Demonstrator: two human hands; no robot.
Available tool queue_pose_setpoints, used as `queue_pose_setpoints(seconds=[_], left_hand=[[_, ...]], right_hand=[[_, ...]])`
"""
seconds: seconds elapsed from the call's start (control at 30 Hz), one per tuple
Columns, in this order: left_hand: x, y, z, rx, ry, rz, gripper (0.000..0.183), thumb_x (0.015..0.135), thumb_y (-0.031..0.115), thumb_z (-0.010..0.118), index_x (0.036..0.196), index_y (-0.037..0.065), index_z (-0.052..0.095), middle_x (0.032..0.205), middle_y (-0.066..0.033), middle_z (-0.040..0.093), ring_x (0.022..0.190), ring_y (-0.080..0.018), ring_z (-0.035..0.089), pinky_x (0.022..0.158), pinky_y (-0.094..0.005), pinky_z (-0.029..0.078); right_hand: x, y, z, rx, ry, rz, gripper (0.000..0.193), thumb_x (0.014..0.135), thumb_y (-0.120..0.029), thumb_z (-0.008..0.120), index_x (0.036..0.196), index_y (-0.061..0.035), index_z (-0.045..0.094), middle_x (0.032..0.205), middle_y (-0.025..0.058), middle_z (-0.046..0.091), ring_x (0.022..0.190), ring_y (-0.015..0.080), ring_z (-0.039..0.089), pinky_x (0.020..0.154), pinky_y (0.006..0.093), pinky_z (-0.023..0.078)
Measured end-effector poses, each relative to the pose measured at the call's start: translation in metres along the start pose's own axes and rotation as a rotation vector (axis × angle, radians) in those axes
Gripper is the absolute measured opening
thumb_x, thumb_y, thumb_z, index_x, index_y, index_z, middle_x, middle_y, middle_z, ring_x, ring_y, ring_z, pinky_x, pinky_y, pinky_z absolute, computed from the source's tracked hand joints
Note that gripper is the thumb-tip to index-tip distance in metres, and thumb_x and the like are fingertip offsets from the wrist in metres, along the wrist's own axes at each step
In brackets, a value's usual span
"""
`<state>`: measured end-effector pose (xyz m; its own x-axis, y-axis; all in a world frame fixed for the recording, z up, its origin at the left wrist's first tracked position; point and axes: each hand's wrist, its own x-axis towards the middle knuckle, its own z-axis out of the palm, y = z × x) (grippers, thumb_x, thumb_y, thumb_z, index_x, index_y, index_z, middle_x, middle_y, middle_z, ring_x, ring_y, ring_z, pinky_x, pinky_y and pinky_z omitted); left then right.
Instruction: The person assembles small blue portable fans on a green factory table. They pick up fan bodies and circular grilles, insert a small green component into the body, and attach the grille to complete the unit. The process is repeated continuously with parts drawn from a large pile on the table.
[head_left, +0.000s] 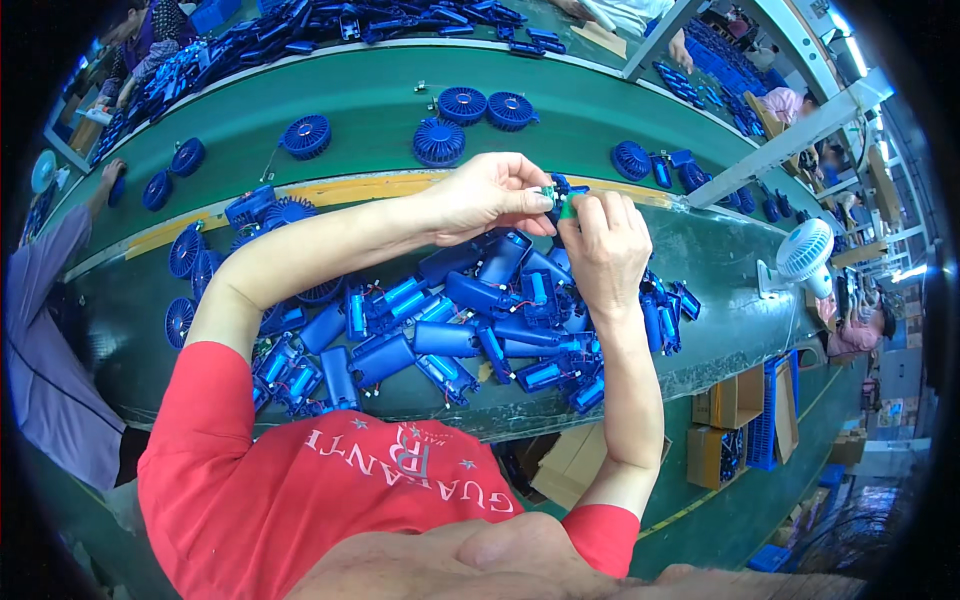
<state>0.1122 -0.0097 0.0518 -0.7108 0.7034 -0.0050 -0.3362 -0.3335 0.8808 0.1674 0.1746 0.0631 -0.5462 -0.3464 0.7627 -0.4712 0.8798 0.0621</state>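
Observation:
Both my hands are raised together over the far side of the pile. My left hand (492, 197) pinches a small green and white piece (548, 192), perhaps a little circuit board. A dark blue part (570, 187) shows just beyond it, between the hands. My right hand (608, 245) is closed, its fingertips at a small green thing (567, 208) whose kind I cannot make out. Beneath my hands lies a heap of blue plastic housings (447, 338), several with light-blue cylindrical cells and short wires with white plugs. Round blue fan heads (290, 212) lie left of the heap.
A green conveyor belt (370, 90) runs beyond the bench, carrying round fan heads (438, 141). More blue parts (290, 35) are piled past it. A small white fan (805, 250) stands at right, below a metal post (790, 140). Cardboard boxes (720, 440) sit lower right. A co-worker's sleeve (60, 350) is left.

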Motion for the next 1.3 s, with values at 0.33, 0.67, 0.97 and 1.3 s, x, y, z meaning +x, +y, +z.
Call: queue_pose_setpoints(seconds=[0.33, 0.67, 0.97, 1.3], left_hand=[[0.001, -0.010, 0.000, -0.047, -0.009, 0.050, 0.019, 0.092, 0.013, 0.059, 0.106, 0.003, 0.051, 0.090, -0.0088, 0.063, 0.082, -0.0180, 0.066, 0.073, -0.0273, 0.055], [0.001, -0.015, -0.001, -0.125, -0.041, 0.027, 0.020, 0.093, 0.016, 0.057, 0.106, 0.003, 0.051, 0.089, -0.0088, 0.061, 0.081, -0.0197, 0.066, 0.070, -0.0275, 0.055], [0.000, -0.014, 0.005, -0.146, -0.073, -0.001, 0.021, 0.094, 0.017, 0.056, 0.107, 0.002, 0.050, 0.091, -0.0082, 0.060, 0.081, -0.0195, 0.065, 0.069, -0.0268, 0.054], [0.004, -0.016, 0.001, -0.194, -0.129, -0.102, 0.019, 0.093, 0.019, 0.058, 0.103, 0.004, 0.052, 0.092, -0.0081, 0.061, 0.078, -0.0155, 0.063, 0.068, -0.0255, 0.053]], right_hand=[[0.002, -0.004, -0.001, 0.098, 0.027, -0.001, 0.019, 0.066, -0.006, 0.067, 0.082, -0.0058, 0.058, 0.078, 0.0083, 0.053, 0.070, 0.0253, 0.054, 0.061, 0.0367, 0.046], [0.001, -0.001, -0.002, 0.140, 0.020, -0.062, 0.023, 0.066, -0.005, 0.067, 0.087, -0.0045, 0.059, 0.083, 0.0088, 0.056, 0.074, 0.0261, 0.057, 0.063, 0.0365, 0.048], [0.002, -0.001, -0.007, 0.139, 0.028, -0.034, 0.027, 0.063, 0.004, 0.066, 0.088, -0.0040, 0.058, 0.085, 0.0100, 0.060, 0.074, 0.0275, 0.060, 0.064, 0.0366, 0.050], [-0.007, 0.004, -0.004, 0.243, 0.069, -0.006, 0.027, 0.067, -0.006, 0.072, 0.091, -0.0024, 0.059, 0.085, 0.0113, 0.060, 0.073, 0.0272, 0.061, 0.061, 0.0355, 0.051]])
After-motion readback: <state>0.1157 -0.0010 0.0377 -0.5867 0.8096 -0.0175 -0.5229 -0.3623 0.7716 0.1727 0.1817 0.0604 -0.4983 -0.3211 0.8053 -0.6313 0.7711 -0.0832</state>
